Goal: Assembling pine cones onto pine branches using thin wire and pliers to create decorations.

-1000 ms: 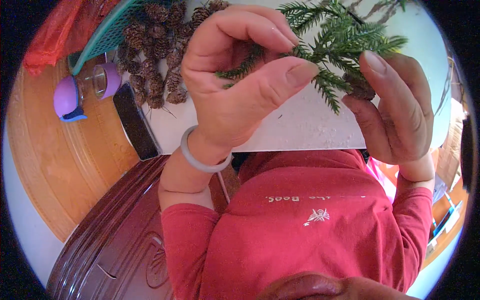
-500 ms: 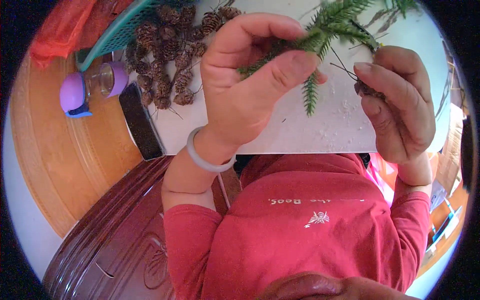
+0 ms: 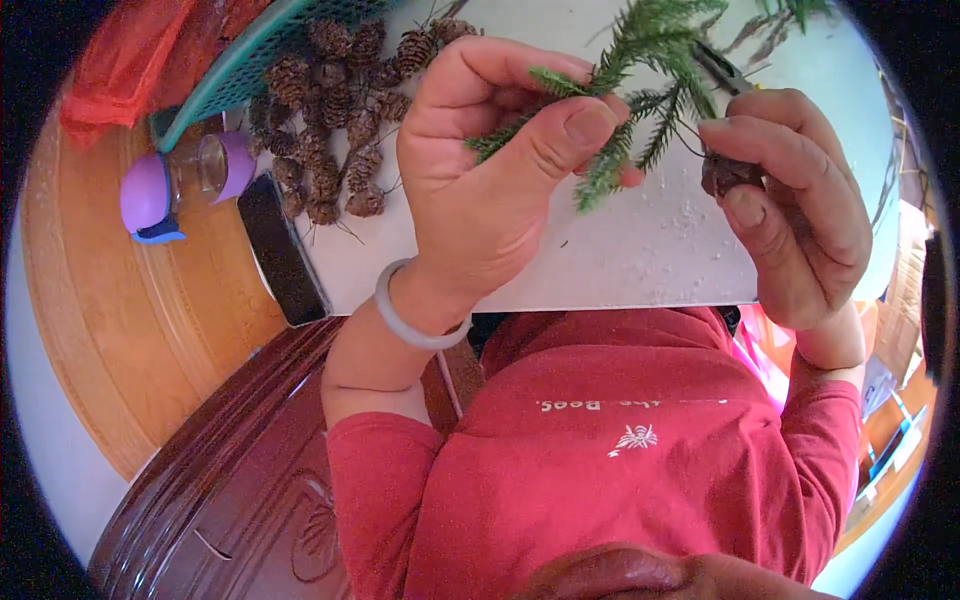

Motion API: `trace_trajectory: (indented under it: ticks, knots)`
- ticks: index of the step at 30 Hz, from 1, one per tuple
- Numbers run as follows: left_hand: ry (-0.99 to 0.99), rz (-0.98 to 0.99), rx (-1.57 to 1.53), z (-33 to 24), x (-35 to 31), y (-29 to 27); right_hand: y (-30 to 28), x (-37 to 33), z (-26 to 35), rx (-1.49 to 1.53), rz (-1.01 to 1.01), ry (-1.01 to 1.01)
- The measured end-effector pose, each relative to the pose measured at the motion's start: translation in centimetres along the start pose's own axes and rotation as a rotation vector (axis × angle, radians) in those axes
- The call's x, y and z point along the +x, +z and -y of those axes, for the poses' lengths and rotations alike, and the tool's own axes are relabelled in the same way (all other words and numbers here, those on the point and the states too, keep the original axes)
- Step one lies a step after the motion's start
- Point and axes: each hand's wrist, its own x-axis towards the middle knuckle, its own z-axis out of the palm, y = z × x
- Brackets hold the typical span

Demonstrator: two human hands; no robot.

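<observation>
Between the thumb and fingers of my left hand [image 3: 480, 170] is a green artificial pine sprig [image 3: 650, 50], its needled twigs spreading to the right over the white tabletop. My right hand [image 3: 800, 200] pinches a small brown pine cone [image 3: 730, 176] between thumb and fingers. A thin dark wire runs from the cone up to the sprig's lower twigs; whether it is wound round them I cannot make out. Left of my left hand lies a heap of wired brown pine cones [image 3: 335, 100].
A teal plastic basket [image 3: 225, 75] and red netting [image 3: 125, 70] stand at the far left. A dark phone [image 3: 278, 245] lies at the white board's [image 3: 600, 270] left edge, next to a purple-capped clear bottle [image 3: 148, 195]. Pliers [image 3: 722, 68] and white crumbs lie near my right hand.
My right hand has tilted the cone, which now shows more fully beyond the fingertips. The sprig has turned in my left hand, and its lower twigs now hang closer to the cone.
</observation>
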Motion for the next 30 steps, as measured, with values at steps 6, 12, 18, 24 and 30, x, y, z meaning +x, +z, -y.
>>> trace_trajectory:
  ticks: [6, 12, 18, 24, 30]
  knots:
    - [-0.002, 0.057, 0.092, 0.4, -0.3, -0.3, -0.2, 0.3, -0.5, -0.021, 0.034, -0.044]
    - [0.029, 0.014, 0.157, 0.6, -0.7, 0.4, -0.1, 0.4, -1.0, -0.004, 0.073, -0.079]
    - [0.068, 0.036, 0.209, 1.2, -0.6, 0.5, -0.2, 0.3, -1.2, -0.077, 0.049, -0.111]
    - [0.141, 0.092, 0.302, 1.8, -0.6, 0.7, 0.4, 0.3, -1.9, -0.12, -0.014, -0.212]
    - [0.141, 0.113, 0.427, 1.8, -0.9, 0.5, 0.3, 0.6, -1.4, -0.217, 0.067, -0.189]
